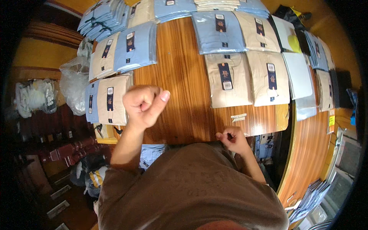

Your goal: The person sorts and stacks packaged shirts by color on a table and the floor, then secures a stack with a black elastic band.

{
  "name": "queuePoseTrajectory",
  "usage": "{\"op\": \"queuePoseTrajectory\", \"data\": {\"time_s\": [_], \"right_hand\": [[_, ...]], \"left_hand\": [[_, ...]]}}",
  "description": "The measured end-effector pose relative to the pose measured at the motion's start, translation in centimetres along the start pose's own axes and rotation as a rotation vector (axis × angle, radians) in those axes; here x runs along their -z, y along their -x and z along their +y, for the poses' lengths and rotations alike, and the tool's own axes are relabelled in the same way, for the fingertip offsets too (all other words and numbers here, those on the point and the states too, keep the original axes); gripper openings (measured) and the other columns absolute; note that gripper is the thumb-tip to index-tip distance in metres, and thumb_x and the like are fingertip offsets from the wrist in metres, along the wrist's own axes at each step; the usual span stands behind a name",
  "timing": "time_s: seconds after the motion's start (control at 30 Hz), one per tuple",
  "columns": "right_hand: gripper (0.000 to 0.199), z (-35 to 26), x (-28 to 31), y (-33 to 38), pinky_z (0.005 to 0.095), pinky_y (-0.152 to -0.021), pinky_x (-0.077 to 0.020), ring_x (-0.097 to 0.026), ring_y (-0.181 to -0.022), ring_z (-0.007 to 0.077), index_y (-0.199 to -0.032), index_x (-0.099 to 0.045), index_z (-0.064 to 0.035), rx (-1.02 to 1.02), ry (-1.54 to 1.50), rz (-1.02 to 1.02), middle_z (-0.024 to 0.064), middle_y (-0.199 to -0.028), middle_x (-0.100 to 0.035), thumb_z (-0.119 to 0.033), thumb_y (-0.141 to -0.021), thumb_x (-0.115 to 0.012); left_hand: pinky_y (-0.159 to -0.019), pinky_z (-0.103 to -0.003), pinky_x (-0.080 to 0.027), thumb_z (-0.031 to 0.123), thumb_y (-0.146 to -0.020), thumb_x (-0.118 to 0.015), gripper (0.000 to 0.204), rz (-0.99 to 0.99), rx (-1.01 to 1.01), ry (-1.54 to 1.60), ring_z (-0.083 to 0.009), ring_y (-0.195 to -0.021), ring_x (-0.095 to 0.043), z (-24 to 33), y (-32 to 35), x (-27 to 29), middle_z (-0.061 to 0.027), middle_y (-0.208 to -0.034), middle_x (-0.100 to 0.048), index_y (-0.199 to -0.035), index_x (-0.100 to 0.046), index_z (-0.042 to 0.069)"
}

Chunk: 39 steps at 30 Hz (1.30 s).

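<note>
The right hand [232, 140] curls loosely and the left hand [145, 106] is fisted, both seemingly empty, over the table [176, 101]. Beige packs [117, 100] lie beside and beyond them; handling looks paused, and taking one calls for uncurling.

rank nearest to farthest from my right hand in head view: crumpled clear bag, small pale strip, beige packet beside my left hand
1. Small pale strip, beyond your right hand
2. Beige packet, beside your left hand
3. Crumpled clear bag, far left
</note>
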State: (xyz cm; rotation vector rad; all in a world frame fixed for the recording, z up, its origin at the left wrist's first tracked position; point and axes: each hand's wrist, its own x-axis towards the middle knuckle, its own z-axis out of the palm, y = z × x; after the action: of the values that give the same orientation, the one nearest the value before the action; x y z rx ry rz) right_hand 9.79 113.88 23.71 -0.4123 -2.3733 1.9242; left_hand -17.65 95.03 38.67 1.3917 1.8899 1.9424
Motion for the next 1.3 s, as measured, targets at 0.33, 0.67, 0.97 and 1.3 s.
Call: {"op": "queuePoseTrajectory", "data": {"time_s": [0.33,0.67,0.97,1.3], "right_hand": [[0.049,-3.6,0.2,1.4,0.0316,-0.046,-0.0309,-0.035,-0.048,0.0126,-0.059,-0.039,-0.006,0.101,0.066,0.215,0.0027,-0.053,-0.04,-0.009,-0.09,-0.076],[0.046,-9.4,-6.7,-8.1,0.0294,-0.047,-0.0297,-0.036,-0.05,0.0098,-0.058,-0.04,-0.0065,0.22,0.114,0.267,0.0015,-0.053,-0.042,-0.006,-0.089,-0.075],[0.026,-8.5,-7.8,-34.9,0.0269,-0.062,-0.0479,-0.056,-0.063,0.0115,-0.082,-0.065,-0.0024,0.282,0.24,0.251,0.0047,-0.074,-0.063,-0.023,-0.097,-0.071],[0.028,-4.7,-8.7,-58.9,0.031,-0.046,-0.0562,-0.064,-0.057,0.0216,-0.093,-0.062,0.0064,-0.313,-0.842,0.953,0.0164,-0.088,-0.069,-0.017,-0.092,-0.077]], "left_hand": [[-0.051,-0.027,-0.02,-0.004,-0.092,-0.07,0.059,-0.003,0.252,0.145,-0.0033,-0.056,-0.024,-3.7,1.6,-2.2,0.0075,-0.059,-0.028,-0.062,-0.023,0.015],[-0.051,-0.028,-0.024,-0.004,-0.089,-0.065,0.05,0.074,0.587,0.251,-0.0057,-0.057,-0.027,-11.4,14.1,4.1,0.0056,-0.061,-0.028,-0.067,-0.024,0.015],[-0.049,-0.037,-0.038,0.016,-0.091,-0.074,0.039,-0.148,0.385,-0.266,-0.0203,-0.051,-0.045,-14.1,29.3,11.2,-0.0116,-0.06,-0.046,-0.066,-0.047,0.004],[-0.053,-0.042,-0.041,0.034,-0.099,-0.065,0.045,-0.269,0.741,-0.338,-0.0264,-0.054,-0.048,-12.9,28.5,11.8,-0.0133,-0.063,-0.049,-0.067,-0.051,0.005]]}}
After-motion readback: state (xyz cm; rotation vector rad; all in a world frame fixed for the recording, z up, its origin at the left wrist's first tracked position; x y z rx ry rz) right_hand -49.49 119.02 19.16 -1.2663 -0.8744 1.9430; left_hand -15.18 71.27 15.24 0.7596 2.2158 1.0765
